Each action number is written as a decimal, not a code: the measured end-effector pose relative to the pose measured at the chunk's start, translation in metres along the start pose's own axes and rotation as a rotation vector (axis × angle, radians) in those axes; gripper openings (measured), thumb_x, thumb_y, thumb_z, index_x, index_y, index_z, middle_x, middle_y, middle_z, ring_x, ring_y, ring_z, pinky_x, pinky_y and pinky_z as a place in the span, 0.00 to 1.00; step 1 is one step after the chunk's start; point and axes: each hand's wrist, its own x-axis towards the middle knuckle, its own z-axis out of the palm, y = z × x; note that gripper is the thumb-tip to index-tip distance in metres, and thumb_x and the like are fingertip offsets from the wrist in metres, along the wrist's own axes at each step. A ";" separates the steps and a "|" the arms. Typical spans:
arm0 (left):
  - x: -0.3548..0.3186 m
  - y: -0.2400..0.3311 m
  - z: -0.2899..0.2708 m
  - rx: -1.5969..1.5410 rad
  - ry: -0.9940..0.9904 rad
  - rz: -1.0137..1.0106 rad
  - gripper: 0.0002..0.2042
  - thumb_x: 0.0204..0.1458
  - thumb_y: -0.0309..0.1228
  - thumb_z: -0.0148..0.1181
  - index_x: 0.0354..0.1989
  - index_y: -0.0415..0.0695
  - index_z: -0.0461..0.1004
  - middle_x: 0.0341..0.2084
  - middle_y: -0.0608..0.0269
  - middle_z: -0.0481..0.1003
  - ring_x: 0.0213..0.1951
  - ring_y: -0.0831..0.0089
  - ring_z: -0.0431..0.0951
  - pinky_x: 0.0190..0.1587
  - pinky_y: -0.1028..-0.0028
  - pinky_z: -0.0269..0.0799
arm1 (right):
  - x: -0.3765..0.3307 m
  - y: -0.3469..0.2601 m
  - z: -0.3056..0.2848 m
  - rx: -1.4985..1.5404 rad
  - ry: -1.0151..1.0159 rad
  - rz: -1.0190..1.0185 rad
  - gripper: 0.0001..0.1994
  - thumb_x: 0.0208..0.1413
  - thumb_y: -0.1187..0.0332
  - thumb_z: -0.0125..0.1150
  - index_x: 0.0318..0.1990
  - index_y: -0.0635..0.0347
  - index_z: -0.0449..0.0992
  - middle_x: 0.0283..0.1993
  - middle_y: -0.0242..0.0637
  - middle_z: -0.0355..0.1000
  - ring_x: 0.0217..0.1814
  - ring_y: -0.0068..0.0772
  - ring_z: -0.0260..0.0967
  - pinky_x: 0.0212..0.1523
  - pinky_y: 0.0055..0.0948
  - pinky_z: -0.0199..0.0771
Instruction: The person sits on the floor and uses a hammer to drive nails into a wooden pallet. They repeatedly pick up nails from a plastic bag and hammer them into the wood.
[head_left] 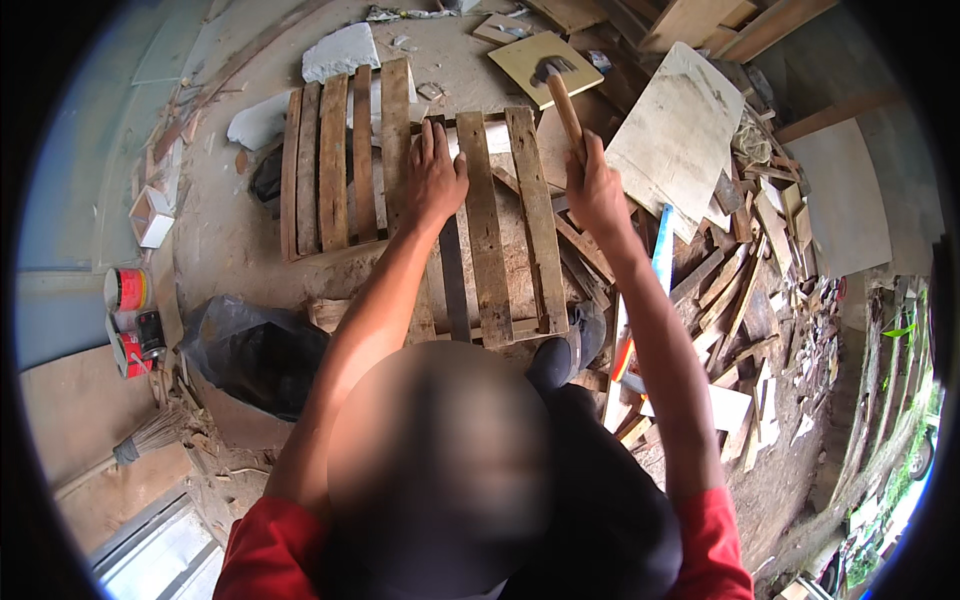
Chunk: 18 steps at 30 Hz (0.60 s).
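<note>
1. Head view looks down on a wooden pallet (495, 230) lying on the dirt floor (225, 235), with the person standing at its near edge, one shoe (585, 335) on the frame.
2. Left hand (435, 175) lies flat with fingers spread on the far end of the pallet, pressing down between two slats.
3. Right hand (595, 190) is closed around the wooden handle of a hammer (560, 95), which is raised above the pallet's far right corner; its head hangs over a yellowish board (540, 62).
4. Progress, as I judge it: the pallet shows only a few slats with wide gaps between them, so it looks partly stripped or partly built; I cannot tell which.
5. A second pallet (340, 160) with closely set slats lies just to the left, looking whole.
6. Loose slats and offcuts (740, 300) lie heaped to the right, a black bag (250, 350) and paint tins (130, 315) to the left.
</note>
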 end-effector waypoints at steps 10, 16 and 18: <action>-0.055 -0.026 -0.192 -0.908 -0.554 -0.113 0.22 0.63 0.40 0.55 0.59 0.37 0.70 0.53 0.53 0.76 0.56 0.66 0.74 0.60 0.68 0.67 | -0.070 0.017 -0.055 -0.117 -0.111 0.240 0.18 0.51 0.61 0.62 0.44 0.66 0.77 0.39 0.61 0.76 0.46 0.59 0.76 0.47 0.46 0.75; -0.097 -0.060 -0.348 -0.585 -0.589 -0.013 0.19 0.64 0.37 0.55 0.56 0.36 0.72 0.46 0.57 0.79 0.48 0.73 0.77 0.53 0.70 0.71 | -0.113 0.093 -0.045 -0.320 -0.080 0.398 0.16 0.48 0.64 0.63 0.38 0.72 0.77 0.40 0.64 0.75 0.48 0.62 0.74 0.49 0.50 0.75; -0.111 -0.077 -0.385 -0.514 -0.571 -0.033 0.18 0.63 0.36 0.55 0.56 0.36 0.72 0.46 0.55 0.79 0.48 0.70 0.77 0.53 0.69 0.72 | -0.136 0.090 -0.023 -0.267 -0.046 0.450 0.16 0.50 0.65 0.63 0.36 0.73 0.76 0.43 0.66 0.74 0.51 0.64 0.72 0.52 0.51 0.74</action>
